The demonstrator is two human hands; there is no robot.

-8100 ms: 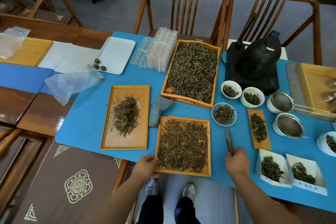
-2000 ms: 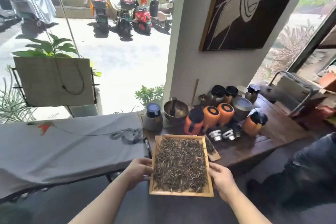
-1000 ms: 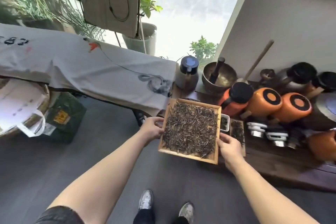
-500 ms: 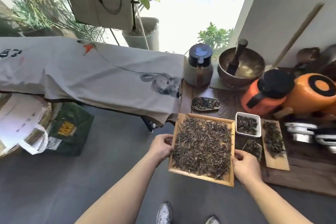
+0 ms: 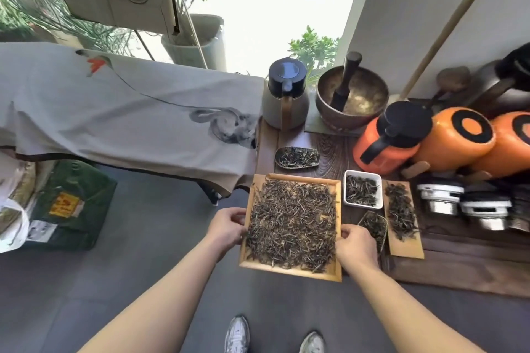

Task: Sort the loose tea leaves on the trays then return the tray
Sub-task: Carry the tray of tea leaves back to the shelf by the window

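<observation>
I hold a square wooden tray (image 5: pixel 289 269) covered with dark loose tea leaves (image 5: pixel 291 222) at the front left corner of a dark wooden side table (image 5: pixel 459 264). My left hand (image 5: pixel 228 225) grips the tray's left edge. My right hand (image 5: pixel 355 246) grips its right edge near the front. The tray's far end reaches over the table; its near end hangs past the table's edge above the floor. Whether it rests on the table I cannot tell.
On the table stand a small oval dish of leaves (image 5: pixel 296 157), a white dish of leaves (image 5: pixel 362 188), a flat wooden board of leaves (image 5: pixel 403 215), a grey jug (image 5: pixel 286 94), a brass bowl (image 5: pixel 352 97) and orange flasks (image 5: pixel 393 137). A cloth-covered table (image 5: pixel 123 114) lies left.
I carried the tray from the blue table across the room. In the last second the tray came closer to the side table and lower, with both hands still on its edges.
</observation>
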